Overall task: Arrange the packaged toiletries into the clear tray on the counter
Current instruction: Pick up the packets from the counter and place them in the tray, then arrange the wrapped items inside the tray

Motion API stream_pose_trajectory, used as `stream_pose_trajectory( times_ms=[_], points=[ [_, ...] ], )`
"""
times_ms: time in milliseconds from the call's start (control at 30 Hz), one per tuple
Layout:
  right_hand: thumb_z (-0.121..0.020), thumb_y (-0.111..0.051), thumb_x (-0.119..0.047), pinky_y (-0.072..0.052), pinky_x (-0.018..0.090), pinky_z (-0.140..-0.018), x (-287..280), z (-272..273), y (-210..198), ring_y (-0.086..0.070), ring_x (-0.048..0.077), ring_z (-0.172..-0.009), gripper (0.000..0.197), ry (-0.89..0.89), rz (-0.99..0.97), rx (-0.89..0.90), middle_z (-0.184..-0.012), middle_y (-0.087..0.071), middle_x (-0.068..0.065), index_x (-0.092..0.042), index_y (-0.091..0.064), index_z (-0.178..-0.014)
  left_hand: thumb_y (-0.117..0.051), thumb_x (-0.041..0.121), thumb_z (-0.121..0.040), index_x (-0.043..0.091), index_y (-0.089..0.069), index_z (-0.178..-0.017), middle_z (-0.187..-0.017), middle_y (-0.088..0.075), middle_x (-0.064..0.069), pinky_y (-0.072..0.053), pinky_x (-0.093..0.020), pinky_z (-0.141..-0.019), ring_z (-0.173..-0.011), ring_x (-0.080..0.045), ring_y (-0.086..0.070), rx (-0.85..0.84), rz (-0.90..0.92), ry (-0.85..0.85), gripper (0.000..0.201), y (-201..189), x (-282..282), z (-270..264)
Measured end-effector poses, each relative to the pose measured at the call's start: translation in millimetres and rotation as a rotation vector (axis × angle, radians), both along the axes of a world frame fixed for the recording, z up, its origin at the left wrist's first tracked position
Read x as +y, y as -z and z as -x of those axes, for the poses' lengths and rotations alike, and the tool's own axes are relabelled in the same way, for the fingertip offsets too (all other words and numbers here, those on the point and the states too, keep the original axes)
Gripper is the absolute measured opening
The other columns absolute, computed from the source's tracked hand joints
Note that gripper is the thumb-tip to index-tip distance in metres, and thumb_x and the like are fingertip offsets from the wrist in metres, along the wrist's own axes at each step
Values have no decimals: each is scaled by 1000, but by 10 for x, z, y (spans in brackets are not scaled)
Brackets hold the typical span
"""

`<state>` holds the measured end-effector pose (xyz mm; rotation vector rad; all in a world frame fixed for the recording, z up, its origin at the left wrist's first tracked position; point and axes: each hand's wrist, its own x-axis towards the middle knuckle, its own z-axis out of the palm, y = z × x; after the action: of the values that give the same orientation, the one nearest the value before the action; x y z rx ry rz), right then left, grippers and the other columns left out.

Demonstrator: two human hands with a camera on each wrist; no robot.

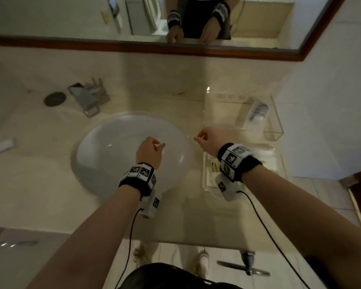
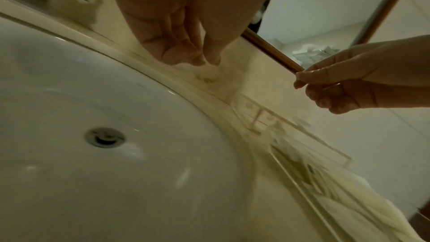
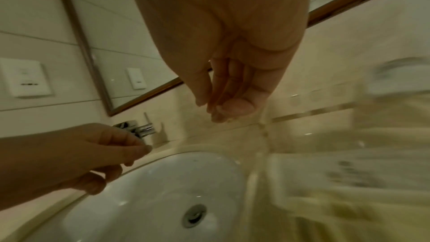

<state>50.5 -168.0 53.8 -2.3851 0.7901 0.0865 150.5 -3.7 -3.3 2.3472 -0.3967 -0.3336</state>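
Both hands hover over the right side of the white sink, a hand's width apart. My left hand pinches thumb to fingertips on what looks like a thin clear film, barely visible. My right hand pinches the same way on a faint clear strip. A clear acrylic tray stands at the back right with one white sachet inside. Nearer me, a second clear tray holds pale packaged toiletries, partly hidden by my right wrist.
A chrome faucet and a dark round disc sit behind the sink at the left. A white packet lies at the counter's far left. The brown-framed mirror runs along the back wall.
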Motion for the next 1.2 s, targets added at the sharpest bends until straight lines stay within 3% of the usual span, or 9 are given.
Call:
stream_pose_trajectory(
  times_ms=[233, 367, 500, 600, 733, 800, 867, 1000, 1200],
  points=[
    [-93, -54, -32, -56, 40, -80, 1096, -1050, 56, -67, 28, -82, 28, -236, -20, 91, -88, -72, 11, -8, -68, -94, -54, 27, -93, 5, -58, -108, -107, -67, -14, -48, -36, -85, -99, -31, -62, 42, -56, -193, 27, -1, 1261, -643],
    [-93, -55, -30, -51, 37, -79, 1648, -1540, 66, -61, 28, -83, 23, -278, -75, 90, -84, -64, 11, -12, -58, -79, -50, 26, -95, 5, -60, -109, -108, -67, -15, -46, -35, -83, -100, -32, -61, 69, -113, -217, 27, 18, 1894, -972],
    [-93, -53, -32, -56, 40, -78, 1825, -1777, 111, -69, 29, -82, 30, -208, -144, 81, -85, -73, 12, -20, -53, -66, -54, 27, -93, 7, -62, -106, -107, -68, -12, -46, -32, -84, -100, -29, -62, 99, -115, -122, 26, 29, 2088, -1220],
    [-95, -50, -35, -55, 34, -74, 1753, -1770, 105, -69, 27, -79, 32, -141, -119, 84, -86, -73, 10, -10, -65, -81, -56, 25, -91, 7, -64, -100, -100, -69, -11, -47, -30, -79, -93, -28, -64, 74, -97, 2, 22, -5, 1934, -1334],
    [-94, -51, -32, -45, 29, -65, 1460, -1584, 106, -56, 26, -67, 30, 5, -131, 39, -85, -70, 26, -13, -53, -71, -57, 26, -91, 9, -63, -96, -94, -69, -11, -51, -35, -78, -87, -29, -65, 55, -87, 165, 19, -71, 1519, -1309],
    [-92, -51, -33, -57, 37, -71, 1214, -1384, 107, -66, 36, -70, 31, 111, -149, 6, -89, -72, 26, -13, -54, -68, -56, 26, -91, 9, -63, -97, -94, -68, -11, -52, -35, -79, -87, -28, -64, 44, -90, 244, 19, -78, 1264, -1231],
    [-90, -52, -34, -59, 46, -76, 933, -1130, 73, -69, 37, -82, 31, 242, -154, -31, -87, -73, 21, -13, -58, -68, -56, 25, -91, 9, -63, -98, -95, -68, -10, -52, -34, -79, -88, -27, -64, 35, -81, 317, 19, -87, 1001, -1111],
    [-91, -53, -31, -53, 37, -87, 244, -652, -26, -66, 32, -98, 30, 509, -64, -77, -102, -71, 17, -6, -67, -97, -55, 25, -92, 10, -64, -99, -94, -67, -7, -49, -31, -79, -90, -25, -63, 39, -75, 454, 19, -144, 472, -783],
    [-90, -56, -35, -45, 42, -100, -779, -141, -15, -51, 36, -122, 52, 766, 42, -38, -136, -49, 19, -4, -48, -130, -54, 24, -93, 9, -64, -99, -94, -68, -9, -49, -33, -79, -90, -26, -63, 38, -88, 523, 19, -220, -183, -375]
  ],
)
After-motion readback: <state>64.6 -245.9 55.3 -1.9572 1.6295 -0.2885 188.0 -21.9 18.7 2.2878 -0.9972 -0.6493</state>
